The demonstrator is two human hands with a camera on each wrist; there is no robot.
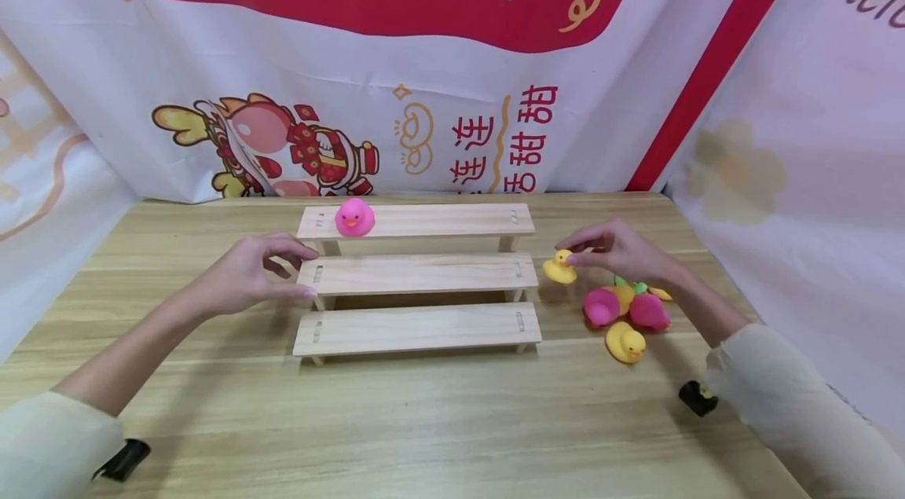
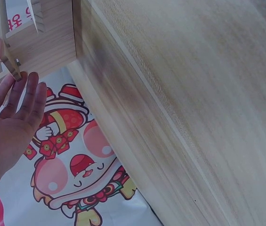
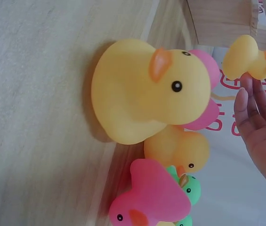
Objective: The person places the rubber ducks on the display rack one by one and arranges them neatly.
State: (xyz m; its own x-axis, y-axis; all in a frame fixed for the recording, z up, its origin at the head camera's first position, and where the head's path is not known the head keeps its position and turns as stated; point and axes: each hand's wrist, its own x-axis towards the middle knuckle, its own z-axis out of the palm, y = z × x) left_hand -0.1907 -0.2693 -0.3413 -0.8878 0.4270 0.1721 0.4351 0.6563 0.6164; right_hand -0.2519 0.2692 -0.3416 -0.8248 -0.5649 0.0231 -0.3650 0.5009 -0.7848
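My right hand (image 1: 613, 251) pinches a small yellow rubber duck (image 1: 559, 269) by its head, held above the table just right of a three-step wooden stand (image 1: 417, 274). In the right wrist view this duck (image 3: 241, 56) sits at the fingertips. My left hand (image 1: 247, 275) holds the left end of the stand's middle step, thumb at the front corner and fingers at the back. The left wrist view shows the board end (image 2: 11, 66) between thumb and fingers. A pink rubber duck (image 1: 354, 218) sits on the top step, toward its left end.
Right of the stand lies a cluster of rubber ducks, with a yellow duck (image 1: 625, 343) nearest me, pink ducks (image 1: 602, 306), an orange-yellow one and green ones (image 3: 192, 190). A printed cloth (image 1: 438, 75) hangs behind the wooden table (image 1: 424, 428).
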